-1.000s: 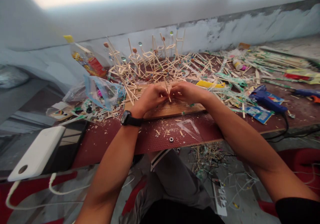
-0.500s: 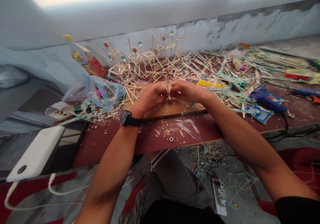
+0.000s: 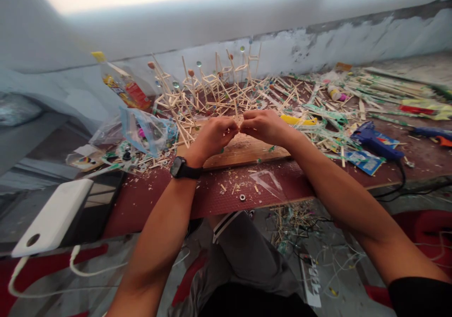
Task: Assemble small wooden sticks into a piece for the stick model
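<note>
change: stick (image 3: 236, 111) sits higher between the fingers than a sec ago
stick: upright-ish, long axis vertical, tip up
left hand (image 3: 212, 137): pinching stick
right hand (image 3: 263, 126): pinching it too, over wooden board (image 3: 243, 151)

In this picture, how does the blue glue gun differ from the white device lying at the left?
The blue glue gun lies on the red table, to the right of the right hand; the white device lies off the table, lower and left of the left hand. The gun has a black cord, the device a white one. The gun is pistol-shaped, the device a flat slab. Neither is touched.
</note>
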`<state>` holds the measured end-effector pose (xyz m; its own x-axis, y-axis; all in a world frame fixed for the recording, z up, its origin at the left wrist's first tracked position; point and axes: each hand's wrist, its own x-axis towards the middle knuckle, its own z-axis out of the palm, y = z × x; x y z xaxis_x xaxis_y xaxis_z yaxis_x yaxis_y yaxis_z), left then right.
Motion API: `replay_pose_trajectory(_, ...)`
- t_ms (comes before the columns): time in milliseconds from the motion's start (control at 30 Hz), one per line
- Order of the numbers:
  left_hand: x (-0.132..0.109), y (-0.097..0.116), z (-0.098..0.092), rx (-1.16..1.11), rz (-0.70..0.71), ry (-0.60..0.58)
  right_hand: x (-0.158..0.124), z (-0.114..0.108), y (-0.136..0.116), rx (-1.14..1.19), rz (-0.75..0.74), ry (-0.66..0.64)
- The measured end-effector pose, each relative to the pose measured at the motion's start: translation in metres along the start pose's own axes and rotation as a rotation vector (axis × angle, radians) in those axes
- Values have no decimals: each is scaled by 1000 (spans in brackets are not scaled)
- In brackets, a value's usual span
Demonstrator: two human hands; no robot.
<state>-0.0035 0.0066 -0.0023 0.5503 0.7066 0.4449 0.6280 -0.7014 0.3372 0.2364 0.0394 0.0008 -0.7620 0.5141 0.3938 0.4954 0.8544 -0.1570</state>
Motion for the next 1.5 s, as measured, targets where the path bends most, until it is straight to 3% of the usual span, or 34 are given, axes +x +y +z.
replay_pose_trajectory(500,0,4,-2,93,4,83,2,-9,-12,-106,-2,-8)
replay_pose_trajectory(1500,0,10,-1,84,-4,103,4,-13,-26,-299,-22,-71)
